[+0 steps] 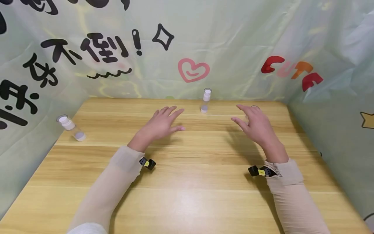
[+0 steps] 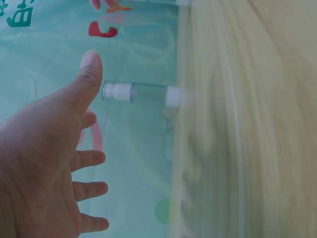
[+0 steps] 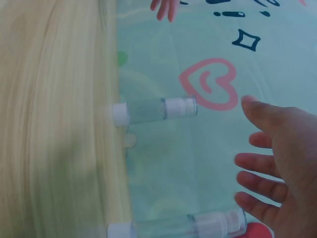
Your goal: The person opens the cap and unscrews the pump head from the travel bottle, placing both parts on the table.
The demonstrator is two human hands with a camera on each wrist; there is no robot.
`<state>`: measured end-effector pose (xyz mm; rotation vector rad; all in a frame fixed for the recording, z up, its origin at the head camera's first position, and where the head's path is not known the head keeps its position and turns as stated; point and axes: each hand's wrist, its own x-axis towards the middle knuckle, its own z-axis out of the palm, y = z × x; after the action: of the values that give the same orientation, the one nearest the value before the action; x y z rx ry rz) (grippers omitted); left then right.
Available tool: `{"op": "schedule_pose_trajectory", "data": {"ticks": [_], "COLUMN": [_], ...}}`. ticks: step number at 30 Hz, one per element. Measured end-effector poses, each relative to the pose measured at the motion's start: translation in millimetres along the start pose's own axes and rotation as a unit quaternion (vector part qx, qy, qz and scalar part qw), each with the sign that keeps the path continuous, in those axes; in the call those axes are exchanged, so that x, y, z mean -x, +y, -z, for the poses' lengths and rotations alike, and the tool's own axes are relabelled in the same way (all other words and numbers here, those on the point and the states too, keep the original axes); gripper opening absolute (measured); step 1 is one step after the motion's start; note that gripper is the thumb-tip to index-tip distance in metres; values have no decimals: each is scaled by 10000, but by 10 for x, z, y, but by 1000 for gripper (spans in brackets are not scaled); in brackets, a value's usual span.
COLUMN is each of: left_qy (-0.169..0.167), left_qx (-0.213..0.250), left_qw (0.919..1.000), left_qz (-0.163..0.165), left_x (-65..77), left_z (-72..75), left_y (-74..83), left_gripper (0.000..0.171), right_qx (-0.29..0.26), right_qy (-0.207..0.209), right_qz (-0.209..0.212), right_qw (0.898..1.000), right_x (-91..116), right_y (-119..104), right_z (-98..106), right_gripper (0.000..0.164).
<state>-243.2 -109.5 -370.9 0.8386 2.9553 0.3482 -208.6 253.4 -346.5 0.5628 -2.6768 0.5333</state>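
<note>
My left hand (image 1: 160, 125) hovers above the wooden table with fingers spread, holding nothing. Likewise my right hand (image 1: 258, 125) is raised over the right side, thumb apart from the fingers and nothing in its grasp. Between them, farther back, a small clear bottle (image 1: 205, 102) with a white top and base stands upright. A second such bottle (image 3: 163, 229) is near my right hand; in the head view that hand hides nearly all of it. At the table's left edge stands a third bottle (image 1: 71, 127), away from my left hand.
A wooden table (image 1: 187, 195) spreads below both arms. Its back and sides meet a pale green cloth (image 1: 233, 39) printed with black characters, a pink heart (image 1: 193, 70) and coloured letters. Each wrist carries a small black camera.
</note>
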Motion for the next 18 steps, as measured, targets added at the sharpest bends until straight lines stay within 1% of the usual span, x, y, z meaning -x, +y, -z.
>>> {"op": "schedule_pose_trajectory", "data": {"ticks": [6,11,15,18], "left_qy": [-3,7,-40,-78], "left_qx": [228,305,400,505], "left_qw": [9995,9988,9979,9971], "left_qz": [-230,-394,-504,-567], "left_x": [-116,-211,-274,-316], "left_z": [-9,-49,-78,-92], "left_y": [101,193,266,324], "left_gripper": [81,81,82,83], "right_qx": [-48,-51,38,139], "right_qy": [692,1377,1740,1894], "right_qz": [-99,13,18,-84], "right_qw": [9975,9905,9847,9818], "right_x": [37,46,53,64], "right_y": [86,197,277,319], "right_z": [2,-12,-14,4], "right_gripper": [50,49,47,45]}}
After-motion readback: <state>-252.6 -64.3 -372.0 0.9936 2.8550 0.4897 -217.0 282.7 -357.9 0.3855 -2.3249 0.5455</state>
